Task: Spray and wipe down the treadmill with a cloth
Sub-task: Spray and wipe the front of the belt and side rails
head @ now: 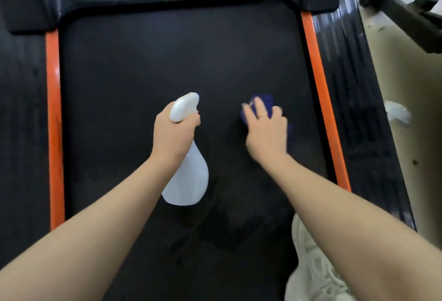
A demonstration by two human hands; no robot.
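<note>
Treadmill belt (167, 66) — black, orange side strips. Left hand (173, 133): fingers curled round the neck of a white spray bottle (189, 181), held above the belt. Right hand (266, 130): fingers spread, pressing a blue cloth (265, 103) onto the belt — mid-deck, right of the bottle.

A black textured treadmill belt (148, 66), flanked by orange side strips (53, 118), carries a crumpled dark blue cloth (264, 105) lying right of centre. Darker wet patches (229, 231) mark the belt's near end.
</note>
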